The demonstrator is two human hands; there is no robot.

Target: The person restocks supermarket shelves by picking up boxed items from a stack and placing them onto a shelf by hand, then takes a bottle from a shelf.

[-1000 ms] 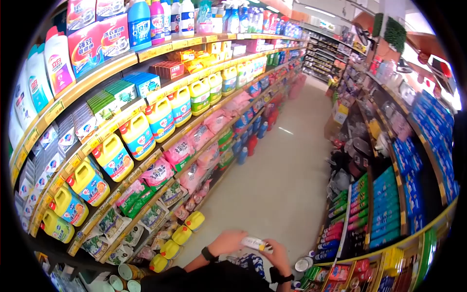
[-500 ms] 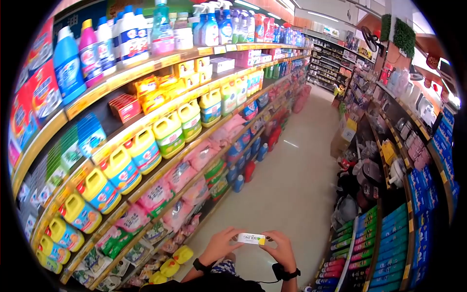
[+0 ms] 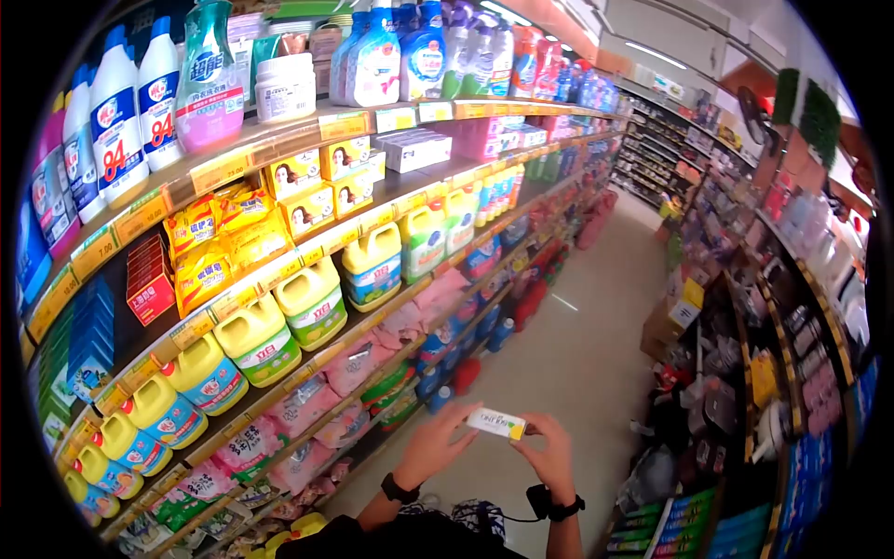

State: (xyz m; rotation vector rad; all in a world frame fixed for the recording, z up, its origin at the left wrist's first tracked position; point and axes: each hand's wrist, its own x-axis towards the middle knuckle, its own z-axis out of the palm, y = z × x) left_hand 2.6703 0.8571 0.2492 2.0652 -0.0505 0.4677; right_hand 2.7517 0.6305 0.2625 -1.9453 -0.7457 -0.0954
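A bright shop aisle here, pale floor (image 3: pixel 568 345) running away up the middle, stocked shelves (image 3: pixel 281 140) climbing on the left with yellow-capped rows of jugs (image 3: pixel 257 341), more goods crowding the right. And there in front of the body, up over that floor, is the small white box (image 3: pixel 496 423), yellow at one end, print across its face, slightly tilted. Left hand (image 3: pixel 430 451) has one end, right hand (image 3: pixel 549 455) the other, the fingers of each drawn in narrow on the box, palms well clear. Looks like light card, this one: little weight, stiff along its edges, likely to dent if the middle gets squeezed. The printed face could be a touch slick, so the short ends are the place to hold, thumb below, fingertips above, gentle pressure. What's inside can't be seen, so how fragile it is stays a guess.
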